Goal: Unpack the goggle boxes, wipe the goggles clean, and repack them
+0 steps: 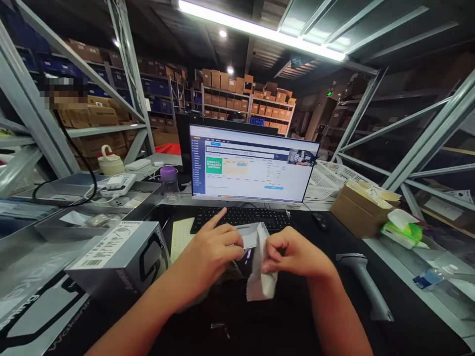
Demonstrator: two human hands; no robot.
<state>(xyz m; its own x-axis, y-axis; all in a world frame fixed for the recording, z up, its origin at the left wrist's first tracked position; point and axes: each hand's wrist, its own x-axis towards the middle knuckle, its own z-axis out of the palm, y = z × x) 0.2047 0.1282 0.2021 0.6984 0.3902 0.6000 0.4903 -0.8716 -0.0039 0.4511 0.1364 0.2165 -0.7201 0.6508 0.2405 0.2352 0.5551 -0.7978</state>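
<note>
Pinching white packaging (pixel 260 287), frame centre | right grip (pixel 291 252) closed | left grip (pixel 215 244) curled, hold unclear | tugging could tear it

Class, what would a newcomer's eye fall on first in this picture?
The lit monitor stands out first, in the middle behind the black keyboard. Below it, the right hand pinches what looks like a pale wrapper, the left hand close beside. Overhead, a bright tube light slants across the picture's top.

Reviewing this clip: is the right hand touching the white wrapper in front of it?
Touching. The head view shows the right hand with its curled fingers against the white wrapper, no gap between.
</note>
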